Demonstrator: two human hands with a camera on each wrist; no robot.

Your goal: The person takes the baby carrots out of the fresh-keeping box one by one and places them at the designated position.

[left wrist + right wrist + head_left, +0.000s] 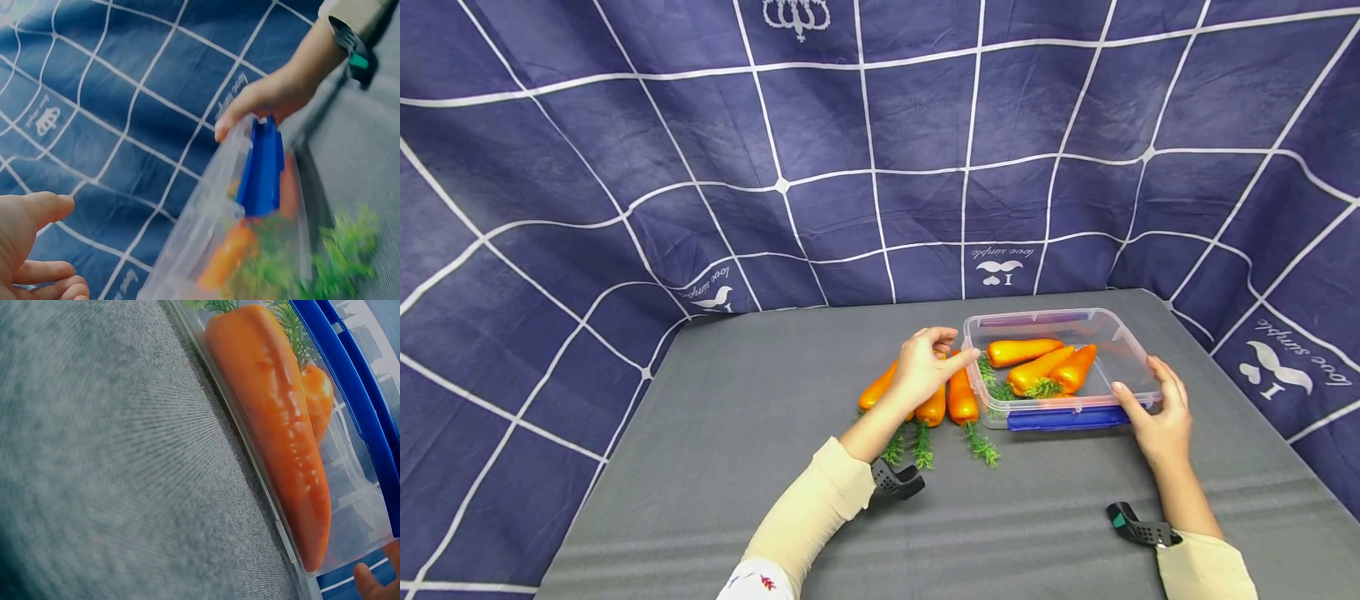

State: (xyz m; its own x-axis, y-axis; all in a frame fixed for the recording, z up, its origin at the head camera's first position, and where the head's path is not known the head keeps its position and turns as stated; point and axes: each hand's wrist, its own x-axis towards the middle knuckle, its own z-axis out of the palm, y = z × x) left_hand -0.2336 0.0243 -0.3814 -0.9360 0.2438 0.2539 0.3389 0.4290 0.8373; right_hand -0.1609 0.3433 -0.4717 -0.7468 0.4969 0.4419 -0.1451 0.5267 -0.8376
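A clear plastic food container point(1122, 367) with blue latches point(1067, 418) stands without a lid on the grey cloth. Several orange toy carrots point(1024, 351) with green tops lie inside; one large carrot point(269, 425) shows close through the wall in the right wrist view. My right hand point(1163, 417) grips the container's front right corner, thumb on the rim. Over the container's left edge, my left hand point(921, 367) hovers with nothing between thumb and fingers, as the left wrist view also shows. Beneath it lie loose carrots point(962, 400), partly hidden by the hand and forearm.
Grey cloth point(715, 467) covers the table, wrinkled towards the front. A dark blue curtain point(820, 217) with white grid lines hangs behind and on both sides. The green tops point(981, 446) of the loose carrots point towards the front.
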